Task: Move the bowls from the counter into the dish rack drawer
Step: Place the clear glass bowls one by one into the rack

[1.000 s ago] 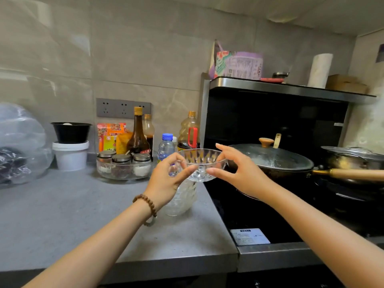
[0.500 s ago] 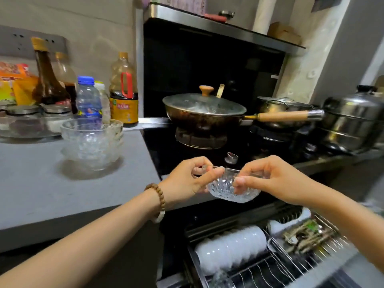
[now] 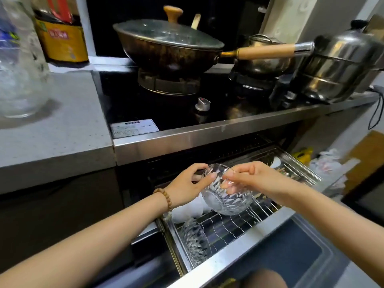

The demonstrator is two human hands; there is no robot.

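A cut-glass bowl (image 3: 226,196) is tilted on its side just above the wire dish rack drawer (image 3: 234,240), which stands pulled out below the stove. My left hand (image 3: 185,188) pinches the bowl's rim on the left, and my right hand (image 3: 255,179) pinches the rim on the right. Another glass bowl (image 3: 196,244) stands on edge at the front of the rack. White bowls (image 3: 187,210) lie in the rack under my left hand. A stack of glass bowls (image 3: 20,88) sits on the grey counter (image 3: 62,129) at the far left.
A lidded wok (image 3: 166,44) with a wooden handle sits on the stove, with steel pots (image 3: 336,67) to its right. Bottles (image 3: 60,36) stand at the back of the counter. Utensils lie at the rack's right end. Plastic bags (image 3: 326,167) lie on the floor at right.
Both hands carried the glass bowl from above the counter down to the open drawer and tipped it onto its side. My view swung downward.
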